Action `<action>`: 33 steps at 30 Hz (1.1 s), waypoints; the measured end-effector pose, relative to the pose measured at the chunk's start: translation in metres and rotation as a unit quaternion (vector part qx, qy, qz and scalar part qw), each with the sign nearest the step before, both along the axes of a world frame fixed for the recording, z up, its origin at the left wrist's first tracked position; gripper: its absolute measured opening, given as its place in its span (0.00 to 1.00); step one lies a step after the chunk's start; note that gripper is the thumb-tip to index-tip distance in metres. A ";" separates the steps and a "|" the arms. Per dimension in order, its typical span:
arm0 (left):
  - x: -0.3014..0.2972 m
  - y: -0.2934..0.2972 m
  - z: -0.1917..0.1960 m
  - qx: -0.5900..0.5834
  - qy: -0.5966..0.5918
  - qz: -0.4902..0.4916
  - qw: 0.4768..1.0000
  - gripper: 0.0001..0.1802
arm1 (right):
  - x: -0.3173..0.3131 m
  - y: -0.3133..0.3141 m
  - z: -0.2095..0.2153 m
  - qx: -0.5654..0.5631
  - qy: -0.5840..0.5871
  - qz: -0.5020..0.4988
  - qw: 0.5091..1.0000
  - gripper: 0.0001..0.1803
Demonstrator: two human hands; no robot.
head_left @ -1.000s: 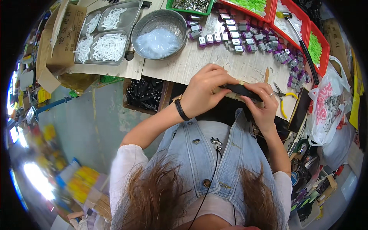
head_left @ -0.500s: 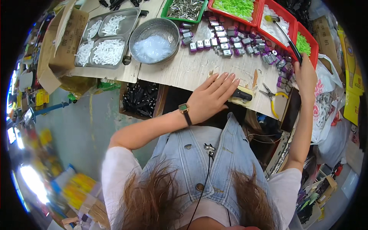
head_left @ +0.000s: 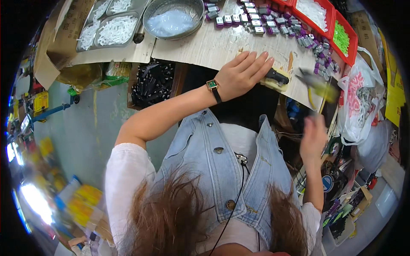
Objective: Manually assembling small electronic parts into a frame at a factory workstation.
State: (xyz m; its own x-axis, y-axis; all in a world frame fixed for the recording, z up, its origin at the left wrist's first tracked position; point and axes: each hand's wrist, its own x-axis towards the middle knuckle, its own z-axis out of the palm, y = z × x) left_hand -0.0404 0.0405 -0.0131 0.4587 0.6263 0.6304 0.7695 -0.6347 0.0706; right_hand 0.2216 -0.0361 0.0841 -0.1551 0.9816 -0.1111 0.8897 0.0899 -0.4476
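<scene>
My left hand (head_left: 244,73), with a watch on its wrist, lies palm down at the bench's front edge, fingers stretched out flat. It covers one end of a black handle-shaped part (head_left: 277,77) seated in a pale block (head_left: 277,85). My right hand (head_left: 314,138) is smeared by motion, off the bench edge at the right. It is closed on a small hammer, whose yellowish head (head_left: 326,90) shows as a blur above the hand. Behind that blur, yellow-handled pliers (head_left: 310,94) lie on the bench, partly hidden.
Small motors (head_left: 258,30) with purple ends spread across the bench. Red trays (head_left: 352,48) hold white and green pieces. A metal bowl (head_left: 196,28) and a compartment tray (head_left: 137,30) of white parts stand left. A box of black parts (head_left: 153,83) sits below the edge.
My right hand has come down and toward me from the red trays, bringing the hammer with it. My left hand stays at the black part. The whole view has shifted, with the bench higher in it.
</scene>
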 end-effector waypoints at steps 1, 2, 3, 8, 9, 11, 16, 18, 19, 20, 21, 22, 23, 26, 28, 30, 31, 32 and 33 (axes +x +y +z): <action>0.001 0.000 -0.001 0.006 -0.005 -0.002 1.000 0.26 | -0.005 0.002 -0.005 -0.038 -0.074 0.030 0.996 0.11; 0.002 -0.001 -0.003 0.013 -0.010 -0.003 1.000 0.26 | -0.008 0.000 0.002 -0.055 -0.031 0.000 0.998 0.10; 0.002 -0.002 -0.006 0.019 -0.010 -0.001 1.000 0.25 | -0.008 -0.004 0.002 -0.024 -0.002 -0.012 1.000 0.10; 0.000 0.001 -0.006 0.039 0.005 -0.009 0.999 0.26 | -0.004 -0.010 -0.030 0.013 -0.051 0.029 0.998 0.11; -0.002 0.003 -0.005 0.046 0.012 -0.003 0.999 0.26 | -0.006 -0.007 -0.024 0.016 -0.076 0.044 0.996 0.12; -0.001 -0.006 0.000 0.044 0.011 0.037 0.998 0.30 | -0.017 0.004 0.005 -0.018 -0.062 0.027 0.998 0.12; -0.011 -0.022 -0.012 -0.050 -0.195 0.053 0.978 0.51 | -0.037 0.018 -0.008 -0.027 -0.046 0.071 0.996 0.11; -0.007 -0.026 -0.020 -0.033 -0.239 0.066 0.968 0.50 | -0.039 0.030 0.015 -0.050 -0.021 0.050 0.997 0.12; -0.006 -0.028 -0.020 -0.025 -0.262 0.077 0.962 0.50 | -0.040 0.036 0.022 -0.063 -0.009 0.044 0.997 0.13; -0.007 -0.028 -0.019 -0.030 -0.258 0.094 0.961 0.49 | -0.040 0.037 0.018 -0.019 0.081 0.011 0.996 0.15; -0.007 -0.028 -0.017 -0.033 -0.249 0.091 0.964 0.47 | -0.039 0.039 0.013 -0.055 0.055 0.039 0.996 0.16; -0.009 -0.028 -0.016 -0.036 -0.239 0.087 0.966 0.46 | -0.039 0.044 0.008 -0.092 0.029 0.067 0.993 0.17; -0.009 -0.028 -0.015 -0.039 -0.229 0.084 0.969 0.45 | -0.037 0.049 0.005 -0.128 0.003 0.095 0.987 0.18; -0.005 -0.036 0.006 -0.043 -0.057 0.138 0.988 0.39 | -0.017 0.096 0.016 -0.083 -0.002 0.086 0.993 0.18; 0.009 -0.035 0.021 -0.086 -0.037 0.088 0.992 0.35 | 0.005 0.150 -0.006 0.109 0.002 0.045 0.993 0.16; 0.025 -0.022 0.030 -0.102 0.016 0.000 0.995 0.33 | 0.010 0.193 -0.001 0.173 -0.155 -0.039 0.972 0.17; 0.036 -0.016 0.028 -0.116 0.004 -0.032 0.993 0.32 | 0.019 0.211 -0.005 0.203 -0.176 -0.030 0.963 0.20; 0.042 -0.009 0.030 -0.124 -0.002 -0.058 0.991 0.29 | 0.028 0.229 -0.010 0.210 -0.211 -0.013 0.954 0.19; 0.047 -0.005 0.033 -0.135 -0.011 -0.081 0.987 0.26 | 0.026 0.237 -0.009 0.216 -0.247 0.006 0.945 0.18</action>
State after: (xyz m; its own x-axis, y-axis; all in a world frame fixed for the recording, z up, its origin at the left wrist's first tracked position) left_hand 0.0062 0.0356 0.0203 0.5552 0.6922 0.4611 0.6559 -0.7053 0.2689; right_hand 0.2477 0.2013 0.0751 -0.2009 0.9506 0.2368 0.9781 0.1810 0.1029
